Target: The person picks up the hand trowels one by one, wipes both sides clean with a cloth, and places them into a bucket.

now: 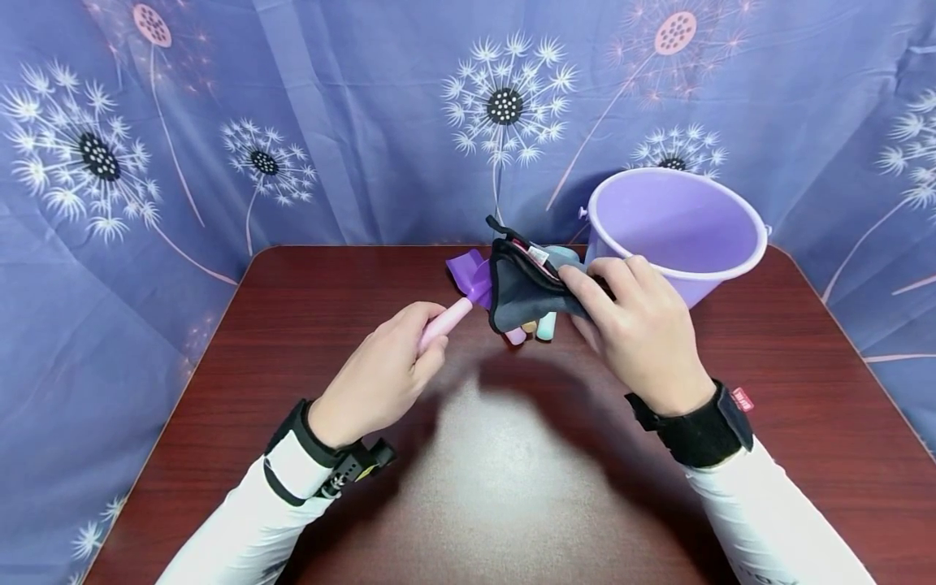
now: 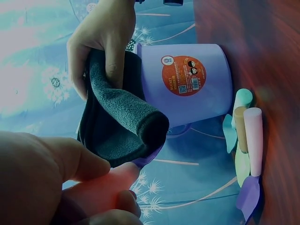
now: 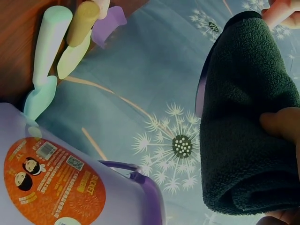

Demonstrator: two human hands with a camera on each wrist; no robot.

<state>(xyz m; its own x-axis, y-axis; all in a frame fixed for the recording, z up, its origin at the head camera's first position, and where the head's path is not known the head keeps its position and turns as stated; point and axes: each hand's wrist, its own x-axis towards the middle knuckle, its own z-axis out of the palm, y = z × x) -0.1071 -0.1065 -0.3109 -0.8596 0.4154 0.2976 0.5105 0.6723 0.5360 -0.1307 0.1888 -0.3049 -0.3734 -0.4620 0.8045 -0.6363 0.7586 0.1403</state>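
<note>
My left hand (image 1: 391, 366) grips the pink handle of a small toy shovel (image 1: 446, 323), whose purple blade points away from me. In my right hand (image 1: 643, 329) is a folded dark grey cloth (image 1: 522, 296) with black edging and a white tag, pinched between thumb and fingers. The cloth overlaps part of the purple blade in the head view. In the left wrist view, the folded cloth (image 2: 126, 112) hangs just beyond the shovel's handle and hides most of the blade. Fuzzy fabric faces the right wrist camera, with the right thumb (image 3: 281, 124) pressing into it.
A lilac bucket (image 1: 603, 240) with an orange label (image 2: 183, 76) stands at the back right. Beside it on the table lie more toy shovels: one mint (image 3: 51, 44), one with a tan handle (image 3: 82, 26), one with a pink handle (image 2: 253, 140). A blue dandelion-print curtain (image 1: 380, 122) hangs behind the reddish-brown table (image 1: 329, 284).
</note>
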